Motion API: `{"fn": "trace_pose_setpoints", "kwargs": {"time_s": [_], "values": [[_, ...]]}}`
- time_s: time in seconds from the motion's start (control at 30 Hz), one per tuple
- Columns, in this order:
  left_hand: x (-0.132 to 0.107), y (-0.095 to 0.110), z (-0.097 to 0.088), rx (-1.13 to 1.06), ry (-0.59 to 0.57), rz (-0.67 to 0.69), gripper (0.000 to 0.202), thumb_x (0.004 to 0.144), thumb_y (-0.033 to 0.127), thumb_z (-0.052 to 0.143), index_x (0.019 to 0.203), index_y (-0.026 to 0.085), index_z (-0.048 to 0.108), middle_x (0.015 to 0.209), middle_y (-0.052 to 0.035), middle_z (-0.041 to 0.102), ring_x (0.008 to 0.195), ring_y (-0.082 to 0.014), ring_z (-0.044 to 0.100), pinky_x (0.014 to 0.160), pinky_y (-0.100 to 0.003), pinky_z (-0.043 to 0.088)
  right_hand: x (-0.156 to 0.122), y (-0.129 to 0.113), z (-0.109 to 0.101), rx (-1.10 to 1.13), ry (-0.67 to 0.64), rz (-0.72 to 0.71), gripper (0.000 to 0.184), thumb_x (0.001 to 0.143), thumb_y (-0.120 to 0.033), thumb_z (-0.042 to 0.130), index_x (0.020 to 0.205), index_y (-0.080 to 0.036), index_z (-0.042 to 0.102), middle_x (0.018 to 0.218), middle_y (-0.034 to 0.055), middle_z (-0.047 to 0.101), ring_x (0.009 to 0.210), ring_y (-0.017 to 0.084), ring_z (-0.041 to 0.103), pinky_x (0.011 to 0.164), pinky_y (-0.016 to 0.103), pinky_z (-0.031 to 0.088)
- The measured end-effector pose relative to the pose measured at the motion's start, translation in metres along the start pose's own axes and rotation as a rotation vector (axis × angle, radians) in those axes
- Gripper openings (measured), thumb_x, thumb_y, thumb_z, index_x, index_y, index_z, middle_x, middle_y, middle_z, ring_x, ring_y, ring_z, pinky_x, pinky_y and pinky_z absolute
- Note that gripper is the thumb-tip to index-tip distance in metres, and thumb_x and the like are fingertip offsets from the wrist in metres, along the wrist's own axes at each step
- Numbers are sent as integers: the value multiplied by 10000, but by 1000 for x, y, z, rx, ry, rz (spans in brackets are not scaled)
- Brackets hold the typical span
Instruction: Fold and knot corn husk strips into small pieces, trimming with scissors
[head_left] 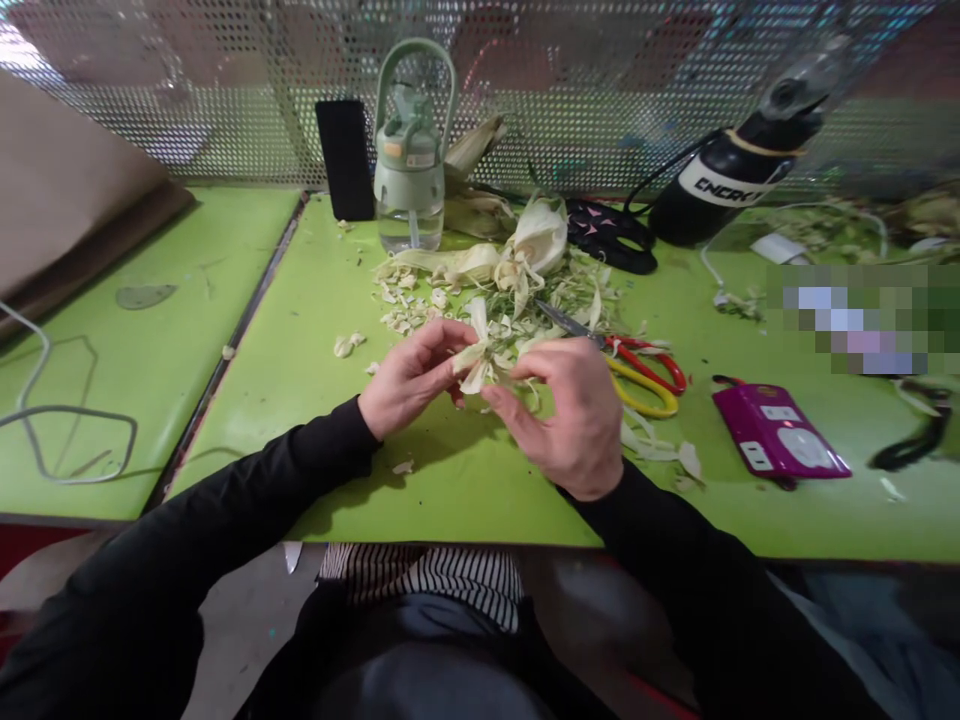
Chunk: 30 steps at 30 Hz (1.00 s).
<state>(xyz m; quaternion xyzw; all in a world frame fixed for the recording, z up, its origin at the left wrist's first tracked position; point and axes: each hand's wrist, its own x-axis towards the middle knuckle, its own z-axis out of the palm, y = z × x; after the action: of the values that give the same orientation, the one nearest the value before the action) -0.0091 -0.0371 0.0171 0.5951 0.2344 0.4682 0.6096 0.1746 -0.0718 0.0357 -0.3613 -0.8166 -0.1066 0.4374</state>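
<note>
A pale flower, which looks made of corn husk, is held above the table with its petals spread. My left hand pinches it from the left between thumb and fingers. From the right, my right hand closes its thumb and index finger at the flower's edge. Its other fingers are curled and partly hidden. Just beyond my hands lie husk scraps and a larger pale husk bundle. Scissors with red and yellow handles rest beside my right hand, blades pointing into the scraps.
A green-lidded bottle and a black phone stand by the perforated screen. A black bottle leans at the back right. A purple power socket lies right. Brown paper and a white cable are left.
</note>
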Motion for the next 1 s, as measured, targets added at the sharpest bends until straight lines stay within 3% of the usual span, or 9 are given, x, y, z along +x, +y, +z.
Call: {"fn": "trace_pose_setpoints", "kwargs": {"time_s": [0.1,0.23,0.4,0.63,0.73,0.83,1.0], "values": [[-1,-2,0,-4,39,17,389,836,479,749,974,182,538,866,10,631,658,-72,638,526,-160,526,-3,-2,3,-28,-12,7,272,961,-452,584,853,-205,555,780,45,609,746,183,569,649,310,466],[-1,-6,0,-12,27,57,351,848,434,751,971,187,534,836,19,628,675,-77,638,616,-195,565,-3,-6,3,9,-94,121,320,984,-509,518,937,-196,566,821,53,623,744,178,581,631,301,473],[-1,-11,-2,31,33,105,317,905,436,683,1036,186,539,933,-32,693,783,-116,683,702,-235,581,-1,-6,0,89,-171,279,240,1021,-402,478,1052,-184,573,931,79,689,790,188,640,651,311,497],[-7,-14,-3,373,43,97,288,976,355,559,1131,129,646,1035,-103,720,764,-112,663,727,-235,572,-1,-3,2,123,-240,279,79,971,-235,553,903,-197,565,818,41,671,703,168,613,636,308,482],[-9,-11,-2,440,-20,73,337,967,301,562,1256,130,597,992,-97,722,737,-112,664,689,-221,565,0,-4,0,150,-245,290,146,942,-171,546,807,-216,509,719,3,612,629,138,566,582,277,451],[-9,-5,-1,370,-104,40,415,916,311,643,1289,151,557,1003,-79,708,648,-88,655,601,-194,562,1,-6,-1,195,-229,358,98,943,-195,561,862,-225,514,704,-12,625,578,118,558,529,253,434],[-6,4,1,203,-10,-60,291,903,370,660,1097,178,557,925,-26,655,607,-96,688,418,-136,494,0,-4,-3,143,-217,320,6,957,-216,561,954,-212,565,778,21,681,620,137,603,556,270,460]]}}
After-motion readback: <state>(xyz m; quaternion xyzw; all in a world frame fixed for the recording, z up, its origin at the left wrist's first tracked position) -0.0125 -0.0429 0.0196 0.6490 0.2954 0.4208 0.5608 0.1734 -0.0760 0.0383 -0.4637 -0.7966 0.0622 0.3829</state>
